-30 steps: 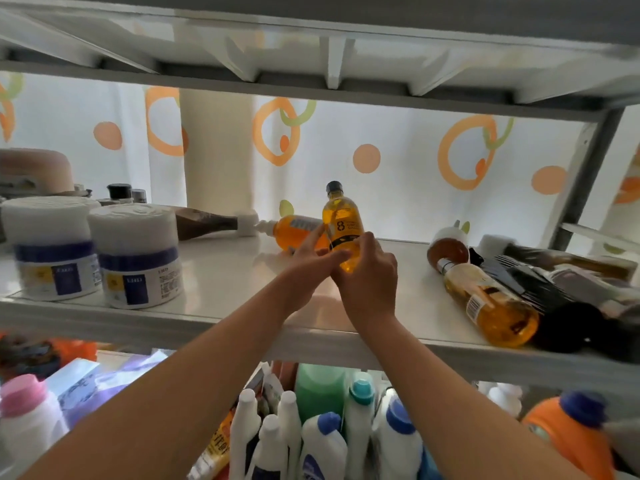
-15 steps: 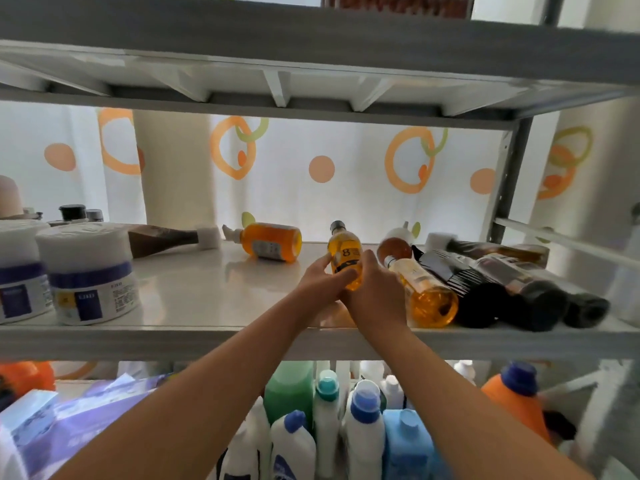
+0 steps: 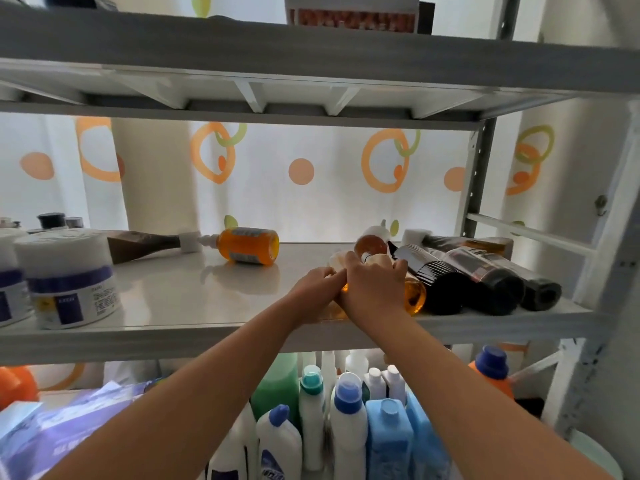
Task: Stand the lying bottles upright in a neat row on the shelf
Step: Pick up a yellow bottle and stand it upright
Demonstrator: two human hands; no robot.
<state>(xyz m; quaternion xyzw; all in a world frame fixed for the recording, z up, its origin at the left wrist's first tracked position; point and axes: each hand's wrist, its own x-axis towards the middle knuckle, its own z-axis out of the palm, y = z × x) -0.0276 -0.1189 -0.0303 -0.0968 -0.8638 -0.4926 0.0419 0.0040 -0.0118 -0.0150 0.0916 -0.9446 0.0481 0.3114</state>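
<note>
My left hand (image 3: 317, 285) and my right hand (image 3: 375, 289) meet over the white shelf (image 3: 166, 336). My right hand lies across a lying amber bottle (image 3: 415, 297), fingers draped over its neck. The small amber bottle (image 3: 344, 289) shows only as an orange glint between my hands, and my left fingers curl toward it. Further left, an orange pump bottle (image 3: 247, 245) and a brown bottle with a white cap (image 3: 145, 242) also lie on their sides. To the right lie three dark bottles (image 3: 440, 282), (image 3: 491, 277), (image 3: 538, 292).
Two white tubs (image 3: 71, 278) stand at the shelf's left. A round brown bottle (image 3: 370, 242) lies behind my hands. The grey upright post (image 3: 479, 188) bounds the shelf on the right. Several cleaning bottles (image 3: 348, 414) crowd the lower shelf.
Both hands moved right and down, from holding the small amber bottle upright to resting over the lying amber bottle. The small bottle's cap no longer stands above my hands. The view tilted up.
</note>
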